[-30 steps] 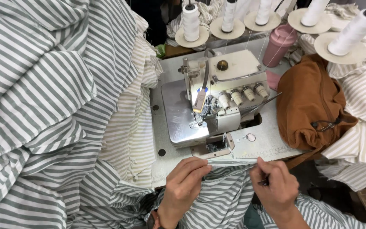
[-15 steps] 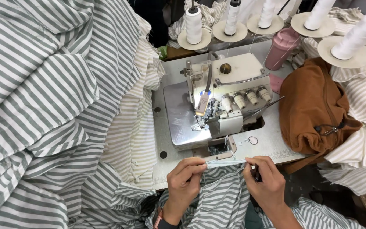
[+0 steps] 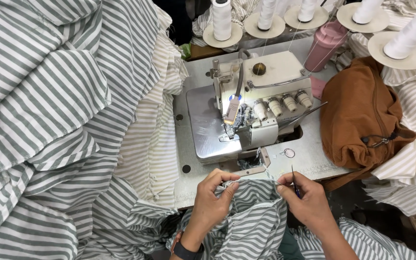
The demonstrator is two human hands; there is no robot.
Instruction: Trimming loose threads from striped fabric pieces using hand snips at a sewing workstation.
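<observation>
**Trimming a thread at the fabric edge**

The left hand pinches the edge of the grey-and-white striped woven fabric piece, fingers closed on a fold at the front edge of the pale grey sewing table. The right hand grips the same edge farther right and also holds a slim dark-handled thread snip, tip pointing up. The fabric hangs from the table edge into the lap, just in front of the cream-coloured overlock sewing machine.

Recommended practice: keep the edge taut between both hands, and bring the blade to the loose thread only, clear of the weave.

Materials: the fabric is light, soft and creases readily; large striped heaps lie left. A rust-brown cloth bag slumps at right. White thread cones stand on round discs behind the machine.
</observation>
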